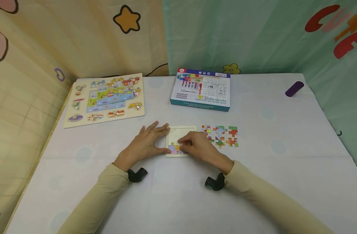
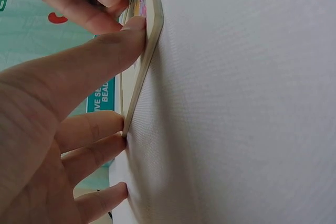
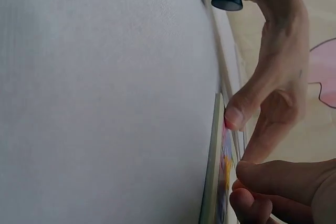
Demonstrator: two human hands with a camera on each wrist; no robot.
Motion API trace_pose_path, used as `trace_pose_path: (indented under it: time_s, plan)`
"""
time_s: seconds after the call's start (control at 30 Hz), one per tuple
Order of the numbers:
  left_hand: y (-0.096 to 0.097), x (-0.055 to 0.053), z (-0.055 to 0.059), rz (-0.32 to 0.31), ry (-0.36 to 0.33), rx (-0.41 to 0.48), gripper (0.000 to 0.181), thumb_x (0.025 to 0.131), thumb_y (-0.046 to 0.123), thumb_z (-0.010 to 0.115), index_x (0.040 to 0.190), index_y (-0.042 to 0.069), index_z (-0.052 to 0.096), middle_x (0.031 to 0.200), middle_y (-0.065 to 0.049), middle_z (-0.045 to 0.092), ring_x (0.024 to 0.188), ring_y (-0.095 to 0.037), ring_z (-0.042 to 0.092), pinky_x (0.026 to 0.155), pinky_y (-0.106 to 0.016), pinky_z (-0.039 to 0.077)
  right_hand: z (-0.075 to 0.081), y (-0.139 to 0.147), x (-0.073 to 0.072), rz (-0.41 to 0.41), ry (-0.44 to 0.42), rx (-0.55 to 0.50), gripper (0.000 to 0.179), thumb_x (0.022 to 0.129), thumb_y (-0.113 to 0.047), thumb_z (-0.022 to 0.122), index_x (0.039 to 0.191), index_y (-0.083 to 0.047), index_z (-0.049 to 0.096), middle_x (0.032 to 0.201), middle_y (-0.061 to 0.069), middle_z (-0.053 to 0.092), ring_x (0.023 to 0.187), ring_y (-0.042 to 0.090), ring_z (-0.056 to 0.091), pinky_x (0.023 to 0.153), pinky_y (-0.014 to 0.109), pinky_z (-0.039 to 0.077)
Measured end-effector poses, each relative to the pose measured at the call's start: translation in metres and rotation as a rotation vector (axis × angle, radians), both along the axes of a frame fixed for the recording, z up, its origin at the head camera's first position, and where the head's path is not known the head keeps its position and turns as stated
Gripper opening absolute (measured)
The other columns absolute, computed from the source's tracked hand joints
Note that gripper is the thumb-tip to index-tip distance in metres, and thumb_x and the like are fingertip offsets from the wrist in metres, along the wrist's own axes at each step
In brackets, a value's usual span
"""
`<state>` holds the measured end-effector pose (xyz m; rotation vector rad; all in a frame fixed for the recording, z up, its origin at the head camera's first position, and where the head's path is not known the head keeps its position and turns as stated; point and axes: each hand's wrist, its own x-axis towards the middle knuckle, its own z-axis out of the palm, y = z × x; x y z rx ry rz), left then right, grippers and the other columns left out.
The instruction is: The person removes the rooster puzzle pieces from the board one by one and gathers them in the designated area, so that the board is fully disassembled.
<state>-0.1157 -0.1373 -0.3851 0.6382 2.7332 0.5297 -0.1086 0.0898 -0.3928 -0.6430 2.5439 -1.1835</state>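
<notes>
A small wooden puzzle tray point(image 1: 181, 131) lies on the table between both hands. Joined pieces in purple point(image 1: 172, 149) and yellow fill part of its near side. My left hand point(image 1: 144, 143) is spread along the tray's left edge, its thumb touching the near corner; in the left wrist view its fingertips rest against the rim point(image 2: 153, 30). With curled fingers, my right hand point(image 1: 200, 146) pinches at a puzzle piece point(image 1: 177, 147) over the near row, which the fingers largely hide. Right of the tray lie several loose puzzle pieces point(image 1: 232, 131), some partly behind the right hand.
At the back left, a wooden knob-puzzle board point(image 1: 103, 117) carries picture sheets point(image 1: 108, 107). A beaded-boxes carton point(image 1: 200, 89) lies behind the tray. On the far right is a purple cylinder point(image 1: 294, 89). Printed curtains point(image 1: 196, 35) stand behind the table.
</notes>
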Motion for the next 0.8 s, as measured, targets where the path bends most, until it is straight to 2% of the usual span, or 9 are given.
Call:
trace_pose_path:
  time_s: [0.27, 0.6, 0.8]
  plan:
    - [0.000, 0.000, 0.001, -0.005, 0.010, 0.012, 0.084, 0.076, 0.047, 0.082, 0.144, 0.009, 0.050, 0.155, -0.002, 0.038, 0.148, -0.035, 0.019, 0.111, -0.069, 0.015, -0.002, -0.015, 0.002, 0.050, 0.032, 0.031, 0.020, 0.081, 0.000, 0.074, 0.101, 0.001, 0.076, 0.077, 0.000, 0.065, 0.067, 0.006, 0.055, 0.059, 0.019, 0.047]
    - [-0.007, 0.000, 0.004, -0.073, -0.044, -0.013, 0.093, 0.076, 0.051, 0.081, 0.150, 0.011, 0.042, 0.160, 0.000, 0.027, 0.149, -0.035, 0.010, 0.112, -0.069, 0.011, -0.002, -0.017, 0.004, 0.018, 0.000, 0.007, 0.016, 0.081, 0.002, 0.073, 0.097, 0.000, 0.075, 0.075, 0.000, 0.063, 0.066, 0.007, 0.054, 0.059, 0.020, 0.047]
    - [-0.007, 0.000, 0.006, -0.079, -0.050, -0.011, 0.094, 0.076, 0.051, 0.081, 0.151, 0.011, 0.040, 0.161, 0.000, 0.026, 0.149, -0.035, 0.009, 0.112, -0.070, 0.010, -0.003, -0.018, 0.004, -0.011, -0.022, -0.011, 0.015, 0.081, 0.002, 0.073, 0.096, -0.001, 0.075, 0.075, -0.001, 0.062, 0.066, 0.009, 0.053, 0.059, 0.020, 0.046]
